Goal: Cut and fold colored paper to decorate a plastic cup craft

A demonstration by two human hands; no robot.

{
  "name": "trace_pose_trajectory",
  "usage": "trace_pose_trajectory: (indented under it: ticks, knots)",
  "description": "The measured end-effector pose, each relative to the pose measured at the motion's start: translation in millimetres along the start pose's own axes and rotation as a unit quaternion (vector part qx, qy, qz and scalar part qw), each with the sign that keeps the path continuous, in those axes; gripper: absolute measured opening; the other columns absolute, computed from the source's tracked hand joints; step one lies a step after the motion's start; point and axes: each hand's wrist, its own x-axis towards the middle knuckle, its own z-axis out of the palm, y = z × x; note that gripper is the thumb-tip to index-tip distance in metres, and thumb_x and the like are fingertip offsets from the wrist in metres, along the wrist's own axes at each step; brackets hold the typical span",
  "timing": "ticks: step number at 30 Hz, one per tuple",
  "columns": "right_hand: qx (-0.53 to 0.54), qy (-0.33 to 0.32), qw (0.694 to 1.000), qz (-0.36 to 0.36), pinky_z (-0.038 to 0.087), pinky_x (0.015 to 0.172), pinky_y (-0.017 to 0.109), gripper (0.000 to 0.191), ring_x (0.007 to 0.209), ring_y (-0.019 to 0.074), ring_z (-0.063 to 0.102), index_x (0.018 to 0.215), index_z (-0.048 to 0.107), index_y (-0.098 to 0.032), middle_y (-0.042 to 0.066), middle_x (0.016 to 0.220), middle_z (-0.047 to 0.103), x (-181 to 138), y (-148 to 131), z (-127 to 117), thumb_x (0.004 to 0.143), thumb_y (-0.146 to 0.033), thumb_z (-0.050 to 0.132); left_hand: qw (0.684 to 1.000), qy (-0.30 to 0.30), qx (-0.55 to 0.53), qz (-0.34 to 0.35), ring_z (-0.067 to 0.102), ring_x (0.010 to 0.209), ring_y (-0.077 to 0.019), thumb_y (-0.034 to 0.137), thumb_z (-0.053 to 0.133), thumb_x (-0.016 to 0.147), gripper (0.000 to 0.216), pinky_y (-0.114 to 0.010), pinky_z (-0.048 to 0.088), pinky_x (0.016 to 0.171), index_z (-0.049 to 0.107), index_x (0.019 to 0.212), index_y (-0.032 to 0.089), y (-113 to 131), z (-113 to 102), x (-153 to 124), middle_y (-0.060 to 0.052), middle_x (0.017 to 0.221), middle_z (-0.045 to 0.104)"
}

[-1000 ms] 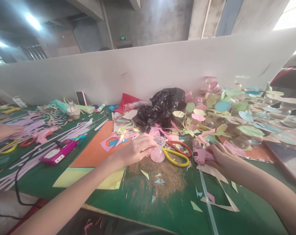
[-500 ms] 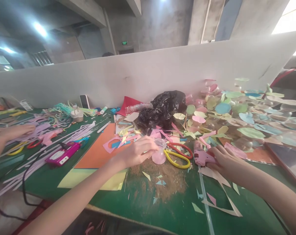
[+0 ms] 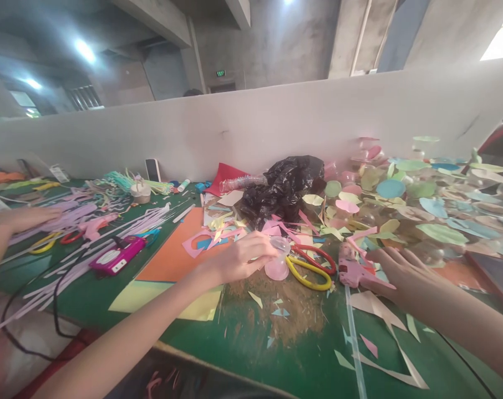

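Observation:
My left hand (image 3: 239, 259) is closed on a small clear plastic cup with a pink paper base (image 3: 277, 265), held down on the green table (image 3: 301, 354). Just right of it lie scissors with one red and one yellow handle (image 3: 309, 265). A pink glue gun (image 3: 353, 271) rests on the table with a clear glue stick (image 3: 355, 338) trailing toward me. My right hand (image 3: 396, 271) hovers beside the gun, fingers spread, off the handle.
A black plastic bag (image 3: 285, 188) sits behind. A heap of clear cups topped with coloured paper discs (image 3: 417, 210) fills the right. Orange and yellow sheets (image 3: 172, 260), a magenta device (image 3: 117, 256) with a black cable, and another person's hand (image 3: 18, 219) lie left. A white partition (image 3: 251, 127) borders the back.
My right hand has let go of the pink glue gun and opened beside it. My left hand has stayed on the cup. The view shifted slightly.

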Motion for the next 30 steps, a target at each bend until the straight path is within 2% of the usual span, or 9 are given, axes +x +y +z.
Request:
trace_pose_trajectory:
  ticks: [3, 4, 7, 9, 10, 13, 17, 21, 30]
  knots:
    - [0.017, 0.018, 0.999, -0.031, 0.052, 0.069, 0.046, 0.035, 0.096, 0.0374, 0.061, 0.104, 0.06, -0.024, 0.015, 0.103, 0.065, 6, -14, -14, 0.092, -0.049, 0.04, 1.0, -0.001, -0.002, -0.006, 0.062, 0.096, -0.018, 0.017, 0.051, 0.094, 0.015, -0.033, 0.051, 0.085, 0.065, 0.098, 0.019, -1, 0, 0, -0.008, 0.092, 0.069]
    - [0.029, 0.03, 0.998, -0.041, 0.052, 0.07, 0.044, 0.034, 0.097, 0.0356, 0.062, 0.106, 0.059, -0.025, 0.014, 0.106, 0.065, 10, -22, -20, 0.094, -0.048, 0.037, 1.0, -0.001, -0.004, -0.009, 0.062, 0.096, -0.0181, 0.019, 0.05, 0.094, 0.015, -0.034, 0.051, 0.085, 0.065, 0.099, 0.019, -1, 1, -1, -0.008, 0.092, 0.069]
    - [0.072, 0.013, 0.994, -0.084, 0.054, 0.067, 0.036, 0.035, 0.093, 0.0274, 0.065, 0.117, 0.056, -0.027, 0.011, 0.114, 0.065, 25, -51, -40, 0.099, -0.043, 0.032, 1.0, 0.001, -0.008, -0.014, 0.062, 0.097, -0.0187, 0.02, 0.049, 0.095, 0.017, -0.034, 0.051, 0.085, 0.065, 0.1, 0.019, -3, 3, -1, -0.009, 0.094, 0.069]
    - [0.093, 0.033, 0.985, -0.14, 0.055, 0.076, 0.037, 0.036, 0.098, 0.0251, 0.065, 0.121, 0.056, -0.025, 0.011, 0.116, 0.065, 37, -71, -50, 0.101, -0.039, 0.03, 1.0, 0.005, -0.007, -0.011, 0.063, 0.097, -0.0188, 0.021, 0.049, 0.095, 0.018, -0.035, 0.051, 0.085, 0.066, 0.1, 0.02, -3, 4, -1, -0.009, 0.094, 0.069]
    - [0.095, 0.045, 0.982, -0.16, 0.055, 0.081, 0.038, 0.037, 0.107, 0.0255, 0.063, 0.125, 0.054, -0.024, 0.011, 0.124, 0.062, 43, -80, -52, 0.101, -0.036, 0.029, 1.0, 0.008, -0.006, -0.009, 0.063, 0.097, -0.0187, 0.021, 0.049, 0.095, 0.018, -0.035, 0.051, 0.084, 0.066, 0.1, 0.02, -3, 4, 0, -0.009, 0.094, 0.069]
    - [0.084, 0.061, 0.972, -0.212, 0.052, 0.093, 0.04, 0.037, 0.122, 0.0247, 0.055, 0.135, 0.049, -0.022, 0.01, 0.136, 0.057, 56, -97, -50, 0.101, -0.027, 0.034, 1.0, 0.01, -0.004, -0.007, 0.064, 0.095, -0.0184, 0.022, 0.048, 0.096, 0.018, -0.035, 0.051, 0.084, 0.066, 0.099, 0.02, -3, 3, 0, -0.008, 0.094, 0.069]
    - [0.088, 0.051, 0.961, -0.257, 0.046, 0.104, 0.043, 0.046, 0.127, 0.0234, 0.052, 0.14, 0.045, -0.021, 0.008, 0.14, 0.055, 61, -102, -36, 0.095, -0.013, 0.043, 1.0, 0.004, -0.011, -0.011, 0.063, 0.098, -0.0182, 0.02, 0.049, 0.095, 0.016, -0.035, 0.049, 0.087, 0.065, 0.097, 0.019, -3, 3, -1, -0.008, 0.094, 0.068]
    - [0.1, 0.048, 0.956, -0.272, 0.047, 0.103, 0.042, 0.055, 0.124, 0.0234, 0.054, 0.142, 0.045, -0.025, 0.007, 0.139, 0.056, 59, -100, -32, 0.09, -0.007, 0.045, 1.0, 0.008, -0.017, -0.01, 0.062, 0.1, -0.0175, 0.019, 0.051, 0.094, 0.014, -0.034, 0.049, 0.088, 0.064, 0.097, 0.019, -3, 4, -2, -0.008, 0.096, 0.068]
    - [0.079, 0.039, 0.962, -0.259, 0.05, 0.1, 0.041, 0.056, 0.122, 0.0241, 0.056, 0.137, 0.052, -0.021, 0.007, 0.139, 0.057, 59, -104, -32, 0.085, 0.0, 0.044, 0.999, 0.017, -0.027, -0.007, 0.062, 0.099, -0.0179, 0.015, 0.053, 0.093, 0.011, -0.035, 0.048, 0.09, 0.063, 0.097, 0.019, -6, 8, -5, -0.008, 0.095, 0.068]
